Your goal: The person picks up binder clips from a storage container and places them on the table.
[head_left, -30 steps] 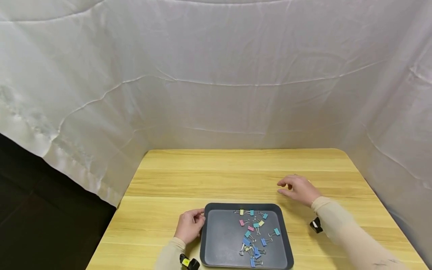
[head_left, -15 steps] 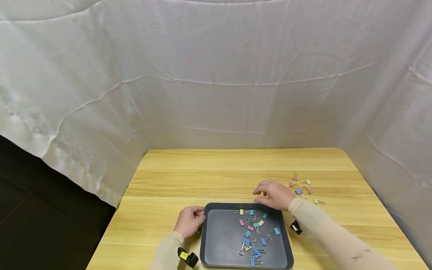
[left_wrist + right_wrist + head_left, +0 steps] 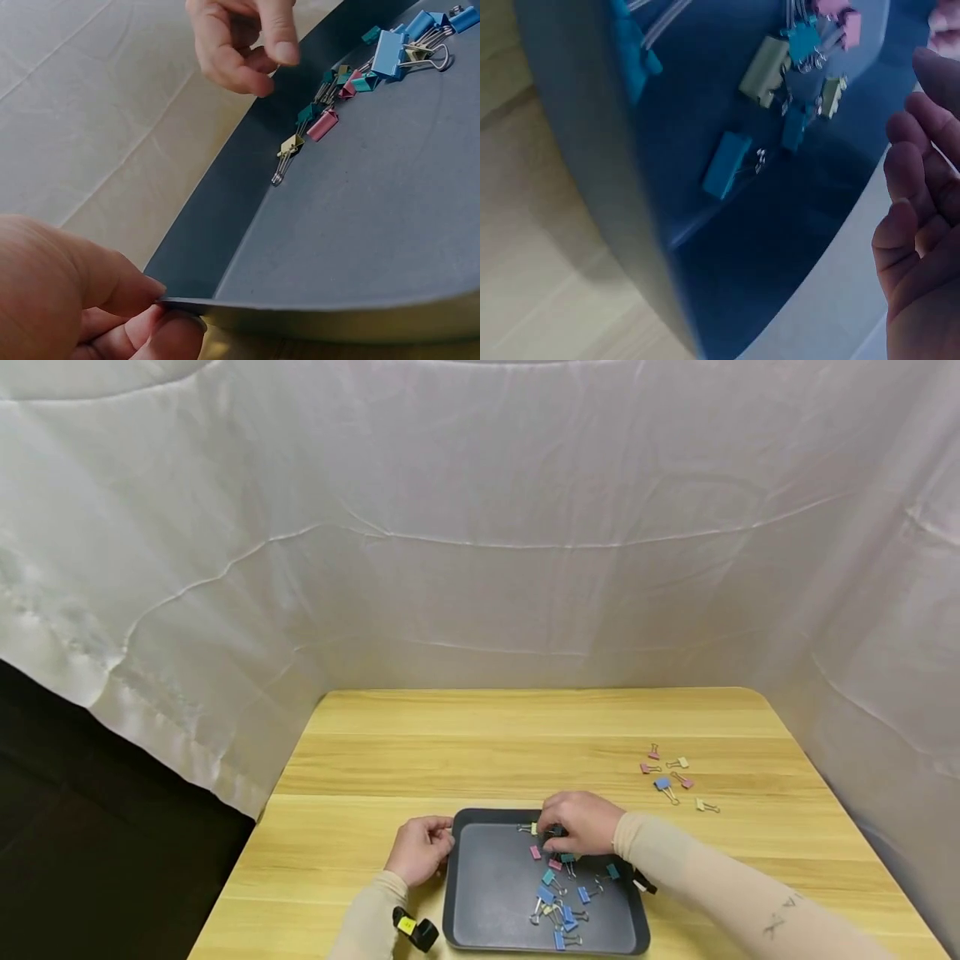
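Note:
A dark grey rectangular tray (image 3: 487,893) holds many binder clips, mostly in its right half. My left hand (image 3: 420,850) pinches the tray's left rim, thumb above and fingers below in the left wrist view. Over the tray's far right part is my right hand (image 3: 585,824), fingers loosely bent, with nothing seen between them. Under and around it lie a yellow binder clip (image 3: 291,145), a pink binder clip (image 3: 323,125) and a teal binder clip (image 3: 727,165). Blue binder clips (image 3: 547,896) lie nearer the front, some overlapping. The right hand hides part of the far clips in the head view.
On the wooden table (image 3: 450,752), right of and beyond the tray, several loose clips lie apart: a blue clip (image 3: 662,785), a yellow clip (image 3: 705,806) and a pink clip (image 3: 654,753) among them. A pale curtain (image 3: 525,593) hangs behind the table.
My right hand has moved left and nearer, from over the loose clips on the table to over the tray, uncovering those clips. The left hand stays at the tray's rim.

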